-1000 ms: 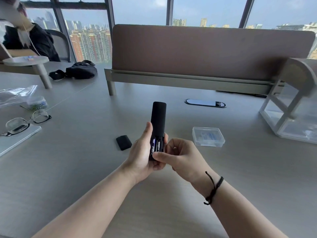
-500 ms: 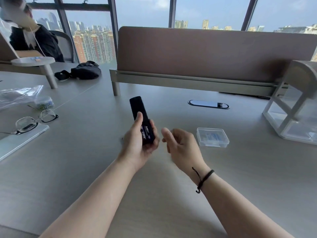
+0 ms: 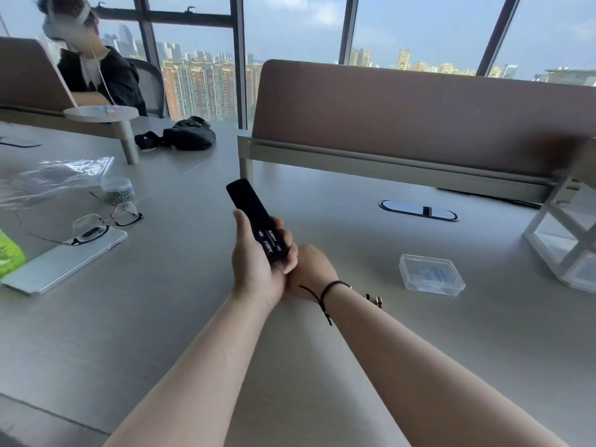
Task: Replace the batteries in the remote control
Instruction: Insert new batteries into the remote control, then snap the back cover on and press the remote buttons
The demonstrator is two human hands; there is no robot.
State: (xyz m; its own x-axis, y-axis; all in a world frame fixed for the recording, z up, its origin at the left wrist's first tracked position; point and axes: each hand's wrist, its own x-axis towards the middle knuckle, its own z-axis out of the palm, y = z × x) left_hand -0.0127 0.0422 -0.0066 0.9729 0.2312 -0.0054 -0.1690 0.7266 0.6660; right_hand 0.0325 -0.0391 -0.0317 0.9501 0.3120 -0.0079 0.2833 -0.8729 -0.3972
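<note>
Remote (image 3: 254, 221) sits clamped in left hand (image 3: 256, 259), open bay up for access; right hand (image 3: 311, 272) beneath it, fingers hidden; I cannot tell their state.

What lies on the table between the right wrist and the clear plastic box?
In the head view, two batteries lie beside the right wrist; toward the clear plastic box the table is bare.

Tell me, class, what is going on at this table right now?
A person is changing a remote's batteries. The left hand holds the black remote with its back open, two batteries showing in the compartment. The right hand is tucked beneath the left, its fingers hidden. Two more batteries lie on the table by the right wrist, near a clear plastic box. No cover is in sight.
</note>
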